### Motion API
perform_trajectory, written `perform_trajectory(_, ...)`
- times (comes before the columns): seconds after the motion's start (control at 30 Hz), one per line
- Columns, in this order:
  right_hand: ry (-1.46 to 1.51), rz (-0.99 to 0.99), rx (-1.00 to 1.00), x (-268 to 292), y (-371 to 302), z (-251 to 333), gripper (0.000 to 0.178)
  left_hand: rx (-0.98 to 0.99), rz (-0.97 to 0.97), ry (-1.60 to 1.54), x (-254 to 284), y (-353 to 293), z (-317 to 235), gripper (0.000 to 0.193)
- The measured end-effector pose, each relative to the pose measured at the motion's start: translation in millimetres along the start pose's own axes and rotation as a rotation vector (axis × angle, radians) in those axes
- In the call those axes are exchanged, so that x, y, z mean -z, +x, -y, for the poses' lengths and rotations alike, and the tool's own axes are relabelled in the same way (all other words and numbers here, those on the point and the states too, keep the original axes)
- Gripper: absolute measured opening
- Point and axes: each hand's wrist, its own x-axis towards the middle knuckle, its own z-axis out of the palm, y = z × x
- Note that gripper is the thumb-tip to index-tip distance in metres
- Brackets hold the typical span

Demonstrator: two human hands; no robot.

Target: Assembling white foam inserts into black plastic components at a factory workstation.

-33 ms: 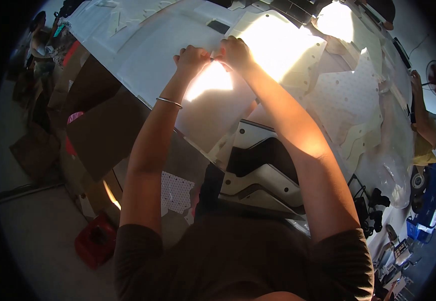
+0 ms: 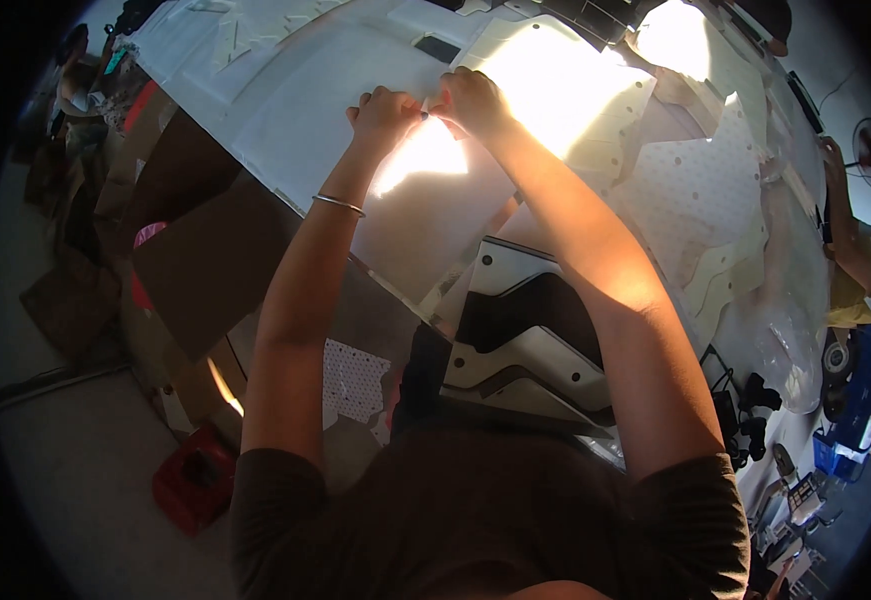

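Observation:
Above the white table [image 2: 285,130], my left hand [image 2: 385,117] and my right hand [image 2: 472,104] meet almost fingertip to fingertip. Both are closed, with the fingers curled into a pinch. A tiny dark spot [image 2: 424,116] shows at the left fingertips; what it is, or whether anything is held, is too small and glare-washed to tell. Bright light falls on the table just below the hands. Right of my right hand lies a pale sheet [image 2: 595,115] with small holes, strongly lit. A dark flat rectangle [image 2: 436,48] rests on the table beyond the hands.
White-and-black shaped panels [image 2: 525,360] sit close to my body, under my right forearm. Dotted white sheets [image 2: 700,190] and clear plastic wrap [image 2: 785,350] lie at the right. Brown cardboard [image 2: 210,265] stands left, with a red container [image 2: 193,480] below. Other people are at both sides.

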Motion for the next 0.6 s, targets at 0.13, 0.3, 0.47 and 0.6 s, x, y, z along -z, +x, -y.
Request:
perform_trajectory(0.13, -0.106, 0.063, 0.170, 8.5, 10.2, 7.3, 0.023, -0.092, -0.157, 0.049, 2.3, -8.8, 8.6, 0.020)
perform_trajectory(0.3, -0.259, -0.058, 0.154, 5.2, 19.0, 18.7, 0.024, -0.127, -0.182, 0.096, 5.2, -6.9, 11.6, 0.021)
perform_trajectory(0.47, -0.227, 0.071, 0.056, 24.1, 18.3, -3.5, 0.039, -0.232, -0.156, 0.080, -1.6, 8.6, 13.0, 0.019)
perform_trajectory(0.6, -0.338, 0.314, 0.143, -1.6, 29.6, 34.3, 0.014, -0.153, -0.093, 0.026, -17.5, 20.7, 71.0, 0.017)
